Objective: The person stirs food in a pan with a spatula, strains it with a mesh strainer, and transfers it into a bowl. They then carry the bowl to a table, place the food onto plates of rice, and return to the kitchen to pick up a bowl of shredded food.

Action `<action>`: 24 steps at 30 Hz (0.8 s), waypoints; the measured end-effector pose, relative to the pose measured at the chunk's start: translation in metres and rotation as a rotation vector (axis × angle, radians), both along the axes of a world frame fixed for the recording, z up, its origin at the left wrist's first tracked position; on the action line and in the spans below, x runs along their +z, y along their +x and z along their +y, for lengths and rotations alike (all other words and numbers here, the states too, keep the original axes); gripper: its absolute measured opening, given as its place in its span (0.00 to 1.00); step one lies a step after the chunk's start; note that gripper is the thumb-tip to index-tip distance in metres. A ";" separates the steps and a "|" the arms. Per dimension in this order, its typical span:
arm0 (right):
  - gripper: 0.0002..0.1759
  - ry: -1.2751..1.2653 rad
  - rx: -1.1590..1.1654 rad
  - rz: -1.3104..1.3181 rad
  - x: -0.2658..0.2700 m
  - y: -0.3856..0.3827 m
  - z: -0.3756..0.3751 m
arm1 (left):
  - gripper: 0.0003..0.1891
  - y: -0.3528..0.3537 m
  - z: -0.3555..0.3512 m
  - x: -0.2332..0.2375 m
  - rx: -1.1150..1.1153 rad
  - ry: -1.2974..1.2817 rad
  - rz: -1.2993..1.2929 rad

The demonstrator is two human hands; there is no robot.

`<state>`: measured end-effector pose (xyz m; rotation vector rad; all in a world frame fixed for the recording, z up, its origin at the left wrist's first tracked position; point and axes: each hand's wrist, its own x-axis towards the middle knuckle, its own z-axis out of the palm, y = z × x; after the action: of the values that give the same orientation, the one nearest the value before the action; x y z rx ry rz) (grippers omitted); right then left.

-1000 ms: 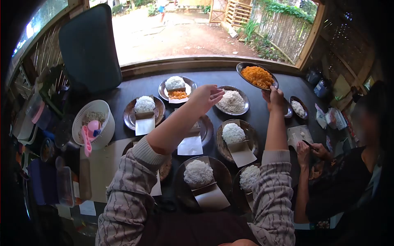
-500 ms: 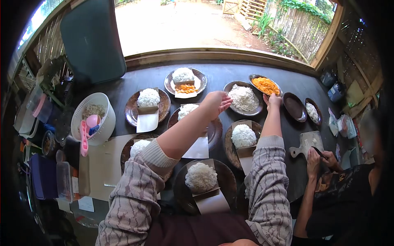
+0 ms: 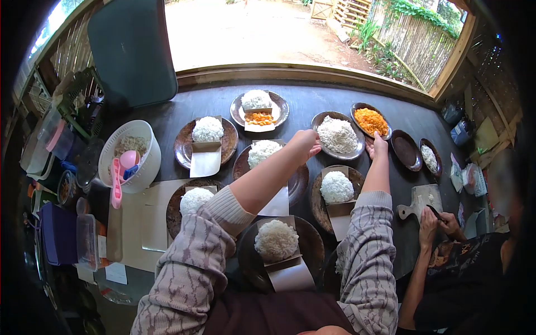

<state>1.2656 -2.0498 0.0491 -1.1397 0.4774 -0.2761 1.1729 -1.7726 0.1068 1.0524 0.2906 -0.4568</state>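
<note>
My left hand (image 3: 307,143) is at the left rim of a brown plate (image 3: 318,120) heaped with white shredded food (image 3: 337,134). Its fingers are partly curled and apart, with nothing visible in them. Fingertips of my right hand (image 3: 378,146) reach the near rim of an oval plate (image 3: 354,113) of orange shredded food (image 3: 371,119); the thumb is spread away, close to the white food's plate. Below my forearms, mounds of white rice (image 3: 276,240) sit in folded paper boxes (image 3: 291,273) on round brown plates (image 3: 312,234). My left forearm partly covers one plate.
An empty oval plate (image 3: 406,151) and a small dish of white food (image 3: 429,158) stand to the right. There a person's hands (image 3: 429,226) hold a knife over a cutting board (image 3: 419,202). At left are a white basket (image 3: 146,167) with a pink scoop (image 3: 130,159) and a purple box (image 3: 58,234).
My right hand has drawn back slightly toward me from the orange food's plate, thumb spreading away. My left hand's fingers have come down closer to the white food's plate. The view has shifted slightly.
</note>
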 end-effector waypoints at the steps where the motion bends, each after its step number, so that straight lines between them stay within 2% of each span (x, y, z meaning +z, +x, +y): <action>1: 0.19 -0.049 0.042 0.097 0.006 -0.003 0.001 | 0.12 0.001 -0.005 0.000 0.017 0.109 0.024; 2: 0.18 -0.098 0.083 0.193 0.011 -0.006 0.002 | 0.12 0.002 -0.010 -0.001 0.034 0.216 0.048; 3: 0.18 -0.101 0.080 0.194 0.014 -0.009 0.002 | 0.12 0.009 -0.016 -0.012 0.031 0.214 0.049; 5: 0.16 -0.197 0.374 0.272 0.017 -0.012 0.000 | 0.10 0.034 -0.023 -0.059 -0.021 0.417 -0.185; 8: 0.12 -0.339 0.450 0.306 0.018 -0.013 0.002 | 0.09 0.075 -0.022 -0.107 -0.114 0.450 -0.324; 11: 0.10 -0.435 0.490 0.304 0.022 -0.018 0.007 | 0.09 0.090 -0.018 -0.124 -0.110 0.407 -0.330; 12: 0.10 -0.445 0.502 0.301 0.019 -0.017 0.007 | 0.09 0.076 -0.016 -0.102 -0.109 0.407 -0.329; 14: 0.11 -0.451 0.512 0.295 0.018 -0.020 0.009 | 0.09 0.037 -0.011 -0.035 0.000 0.248 0.057; 17: 0.12 -0.484 0.529 0.248 0.023 -0.027 0.019 | 0.09 0.049 -0.015 -0.058 0.049 0.296 -0.030; 24: 0.09 -0.611 0.628 0.140 0.035 -0.027 0.026 | 0.10 0.011 -0.002 -0.022 0.144 0.304 0.002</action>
<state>1.2386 -2.0237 0.0843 -1.8485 0.1304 0.2294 1.1837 -1.7747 0.0852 1.3172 0.4445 -0.2893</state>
